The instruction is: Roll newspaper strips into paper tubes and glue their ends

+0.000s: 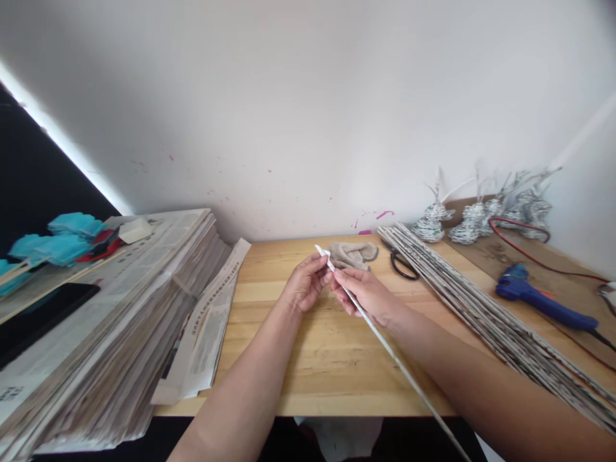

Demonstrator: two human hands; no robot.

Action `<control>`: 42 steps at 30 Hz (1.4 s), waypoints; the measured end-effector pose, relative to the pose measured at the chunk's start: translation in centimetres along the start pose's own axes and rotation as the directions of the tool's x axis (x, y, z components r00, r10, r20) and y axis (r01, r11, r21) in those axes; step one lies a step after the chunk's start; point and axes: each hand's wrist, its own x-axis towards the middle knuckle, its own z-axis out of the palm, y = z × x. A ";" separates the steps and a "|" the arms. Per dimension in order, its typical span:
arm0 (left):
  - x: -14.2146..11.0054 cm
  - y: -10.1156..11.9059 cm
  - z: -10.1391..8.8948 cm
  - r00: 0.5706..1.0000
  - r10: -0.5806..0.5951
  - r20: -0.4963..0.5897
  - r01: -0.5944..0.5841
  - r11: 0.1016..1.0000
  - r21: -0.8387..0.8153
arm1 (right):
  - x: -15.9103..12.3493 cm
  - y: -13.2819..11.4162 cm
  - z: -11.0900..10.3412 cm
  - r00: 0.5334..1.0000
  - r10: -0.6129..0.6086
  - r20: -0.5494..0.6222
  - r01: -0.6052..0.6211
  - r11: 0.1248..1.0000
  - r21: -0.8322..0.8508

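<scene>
A long, thin rolled paper tube [389, 350] slants from above the table down past its front edge at the lower right. My left hand [308, 281] pinches the tube near its pointed upper end. Just below that, my right hand [362, 292] grips the same tube between thumb and fingers. Both hands are close together above the middle of the table. A crumpled grey-beige cloth [353, 254] lies behind them, and the black handles of a pair of scissors [403, 264] show to the right, the rest hidden under rolled paper tubes.
A tall stack of newspapers [144, 301] stands left, topped by a black phone [43, 317] and blue pieces [74, 224]. Loose newspaper strips [206, 333] lean beside it. Rightward lie a bundle of paper tubes [481, 314], a blue glue gun [546, 305] with cord, and several woven paper figures [430, 224].
</scene>
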 end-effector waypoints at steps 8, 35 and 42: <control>0.0 -0.1 -0.2 1.000 0.004 0.016 -0.004 1.000 -0.008 | 0.4 0.0 -0.7 0.960 0.204 0.194 -0.254 0.924 0.286; -0.1 0.1 -0.6 0.996 0.014 0.083 -0.018 0.998 0.053 | -0.6 0.3 0.3 0.978 0.072 0.194 -0.094 0.990 0.106; -0.2 -0.1 -0.7 0.991 0.005 0.130 -0.012 0.999 0.049 | -0.3 0.2 -0.2 0.894 0.074 0.442 -0.223 0.929 0.295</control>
